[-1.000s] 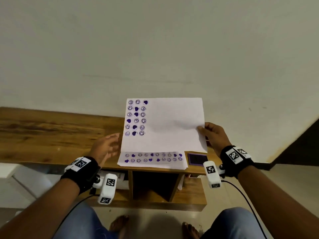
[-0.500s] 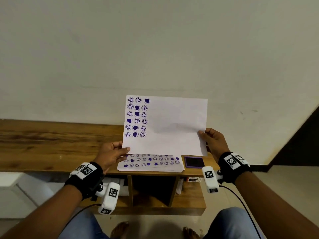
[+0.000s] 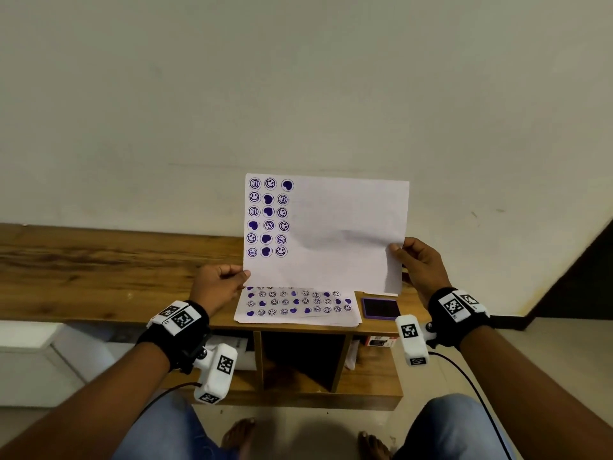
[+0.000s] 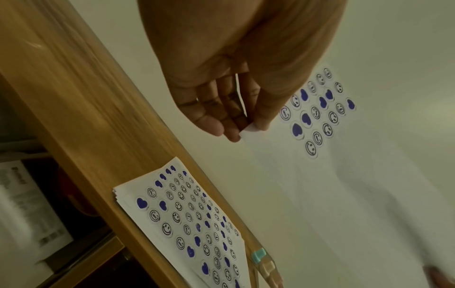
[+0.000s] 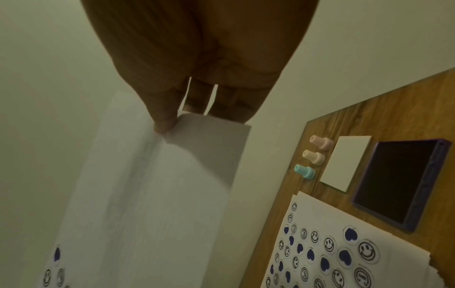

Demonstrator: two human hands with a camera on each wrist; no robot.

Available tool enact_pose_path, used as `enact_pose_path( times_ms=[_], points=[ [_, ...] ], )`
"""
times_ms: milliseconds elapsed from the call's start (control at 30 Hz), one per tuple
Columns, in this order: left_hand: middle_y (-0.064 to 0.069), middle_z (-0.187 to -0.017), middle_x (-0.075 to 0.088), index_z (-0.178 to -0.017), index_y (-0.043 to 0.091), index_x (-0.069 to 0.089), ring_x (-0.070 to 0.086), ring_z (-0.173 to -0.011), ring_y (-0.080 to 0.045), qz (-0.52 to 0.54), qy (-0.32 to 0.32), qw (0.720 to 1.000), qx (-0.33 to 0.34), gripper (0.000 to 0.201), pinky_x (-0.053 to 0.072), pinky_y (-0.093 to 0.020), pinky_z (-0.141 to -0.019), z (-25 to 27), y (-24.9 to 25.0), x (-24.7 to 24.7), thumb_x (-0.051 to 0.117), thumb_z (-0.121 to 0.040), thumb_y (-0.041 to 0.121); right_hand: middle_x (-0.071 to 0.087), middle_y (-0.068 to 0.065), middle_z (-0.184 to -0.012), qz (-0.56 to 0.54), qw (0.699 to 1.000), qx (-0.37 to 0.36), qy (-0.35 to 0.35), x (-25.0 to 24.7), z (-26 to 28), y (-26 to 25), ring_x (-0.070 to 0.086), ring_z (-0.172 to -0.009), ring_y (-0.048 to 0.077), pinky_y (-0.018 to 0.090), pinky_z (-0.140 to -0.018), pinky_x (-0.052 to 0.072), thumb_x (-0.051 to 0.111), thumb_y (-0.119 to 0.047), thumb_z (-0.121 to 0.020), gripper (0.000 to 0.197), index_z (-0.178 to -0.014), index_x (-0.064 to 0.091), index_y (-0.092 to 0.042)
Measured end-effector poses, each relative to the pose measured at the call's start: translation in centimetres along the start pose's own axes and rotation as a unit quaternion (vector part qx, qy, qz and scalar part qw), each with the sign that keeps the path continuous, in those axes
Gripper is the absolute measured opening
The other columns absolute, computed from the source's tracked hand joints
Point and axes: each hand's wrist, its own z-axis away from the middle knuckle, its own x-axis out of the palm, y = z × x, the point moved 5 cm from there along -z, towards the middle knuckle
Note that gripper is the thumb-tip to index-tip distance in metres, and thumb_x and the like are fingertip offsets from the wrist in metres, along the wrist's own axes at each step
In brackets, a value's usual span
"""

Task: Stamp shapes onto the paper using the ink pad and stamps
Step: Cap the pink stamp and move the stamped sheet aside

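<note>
Both hands hold a white paper sheet [image 3: 331,234] upright above the wooden table [image 3: 99,267]. Three columns of purple smileys and hearts fill its left side; the rest is blank. My left hand [image 3: 229,280] pinches the sheet's lower left corner [image 4: 248,129]. My right hand [image 3: 411,260] pinches its right edge [image 5: 177,124]. Beneath it lies a stack of stamped sheets [image 3: 298,305]. The purple ink pad [image 3: 380,308] sits open to the right of the stack. Three small stamps, pink [image 5: 320,142], cream [image 5: 314,156] and teal [image 5: 305,171], lie beside a white card [image 5: 344,161].
A plain wall [image 3: 298,94] rises right behind the table. Below the tabletop are open shelf compartments [image 3: 298,360] with a small box [image 3: 379,341] and papers. My knees and bare feet show on the floor below.
The sheet has come up off the stack from lying flat to standing upright. My left hand moved in and took hold of its lower left corner; the right hand kept its grip.
</note>
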Motion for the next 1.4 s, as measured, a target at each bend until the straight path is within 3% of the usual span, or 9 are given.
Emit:
enact_pose_path(
  times_ms=[133, 267, 467, 567, 667, 900, 1067, 1233, 1400],
  points=[
    [-0.001, -0.079, 0.069, -0.098, 0.004, 0.071, 0.060, -0.065, -0.012, -0.012, 0.023, 1.000, 0.008, 0.016, 0.050, -0.014, -0.049, 0.0, 0.0, -0.2, 0.073, -0.083, 0.008, 0.075, -0.004, -0.087, 0.007, 1.000, 0.001, 0.012, -0.6, -0.1, 0.3, 0.067, -0.075, 0.011, 0.024, -0.060, 0.053, 0.067, -0.013, -0.093, 0.008, -0.096, 0.073, -0.017],
    [-0.001, -0.078, 0.072, -0.087, 0.005, 0.075, 0.064, -0.068, -0.011, -0.033, 0.050, 0.998, 0.022, 0.014, 0.049, -0.021, -0.067, 0.0, 0.3, -0.8, 0.080, -0.074, 0.005, 0.076, -0.003, -0.085, 0.005, 1.000, 0.016, 0.016, -1.0, -0.3, 0.6, 0.063, -0.078, 0.018, 0.025, -0.062, 0.052, 0.071, -0.010, -0.089, 0.011, -0.094, 0.076, -0.018],
    [-0.006, -0.080, 0.071, -0.084, 0.007, 0.074, 0.064, -0.074, -0.016, -0.086, 0.081, 0.993, 0.032, 0.011, 0.045, -0.018, -0.063, -0.3, 0.4, -1.0, 0.079, -0.076, 0.011, 0.074, -0.006, -0.076, 0.027, 0.999, 0.019, -0.010, -0.6, -0.6, 0.5, 0.058, -0.076, 0.018, 0.022, -0.058, 0.048, 0.072, -0.009, -0.089, 0.010, -0.086, 0.076, -0.018],
    [-0.004, -0.079, 0.072, -0.081, 0.010, 0.075, 0.066, -0.073, -0.018, -0.138, 0.093, 0.984, 0.066, 0.009, 0.050, -0.024, -0.069, -0.3, 0.5, -1.5, 0.080, -0.076, 0.015, 0.071, -0.006, -0.071, 0.033, 0.999, 0.017, -0.014, -0.7, -0.8, 0.4, 0.057, -0.071, 0.015, 0.025, -0.061, 0.045, 0.071, -0.009, -0.089, 0.016, -0.077, 0.074, -0.018],
    [-0.002, -0.077, 0.073, -0.078, 0.014, 0.075, 0.067, -0.073, -0.017, -0.183, 0.098, 0.974, 0.089, 0.008, 0.053, -0.029, -0.071, -0.3, 0.5, -1.7, 0.080, -0.075, 0.018, 0.071, -0.005, -0.071, 0.073, 0.997, 0.006, -0.014, -0.5, -1.1, 0.5, 0.059, -0.061, 0.007, 0.022, -0.058, 0.046, 0.071, -0.010, -0.090, 0.012, -0.080, 0.075, -0.015],
    [-0.003, -0.082, 0.073, -0.084, 0.013, 0.076, 0.066, -0.078, -0.017, -0.194, 0.099, 0.974, 0.068, 0.010, 0.049, -0.027, -0.075, -0.6, 1.3, -2.0, 0.079, -0.077, 0.020, 0.071, -0.008, -0.067, 0.116, 0.991, -0.044, 0.040, -0.1, -2.8, -0.9, 0.059, -0.054, 0.003, 0.021, -0.057, 0.047, 0.077, -0.015, -0.085, 0.010, -0.077, 0.076, -0.021],
    [-0.003, -0.082, 0.074, -0.080, 0.015, 0.075, 0.068, -0.082, -0.019, -0.236, 0.084, 0.966, 0.068, 0.008, 0.046, -0.025, -0.076, -1.6, 4.2, -2.2, 0.076, -0.079, 0.023, 0.069, -0.003, -0.072, 0.151, 0.984, -0.081, 0.052, 0.7, -5.4, -4.1, 0.056, -0.066, 0.016, 0.031, -0.067, 0.049, 0.080, -0.017, -0.083, 0.014, -0.071, 0.073, -0.022],
    [-0.002, -0.090, 0.075, -0.083, 0.016, 0.078, 0.067, -0.090, -0.019, -0.257, 0.090, 0.960, 0.069, 0.010, 0.044, -0.023, -0.080, -3.5, 8.6, -3.1, 0.078, -0.077, 0.024, 0.067, -0.008, -0.074, 0.200, 0.972, -0.114, 0.051, 1.6, -7.9, -7.5, 0.060, -0.066, 0.005, 0.032, -0.075, 0.053, 0.081, -0.022, -0.082, 0.010, -0.082, 0.076, -0.014],
    [-0.003, -0.095, 0.075, -0.080, 0.017, 0.078, 0.067, -0.090, -0.025, -0.309, 0.087, 0.943, 0.090, 0.011, 0.046, -0.026, -0.077, -5.1, 12.1, -3.4, 0.078, -0.076, 0.027, 0.065, -0.010, -0.071, 0.213, 0.966, -0.129, 0.067, 1.7, -9.4, -9.9, 0.057, -0.065, 0.006, 0.023, -0.066, 0.046, 0.082, -0.027, -0.081, 0.017, -0.083, 0.077, -0.011]
  ],
)
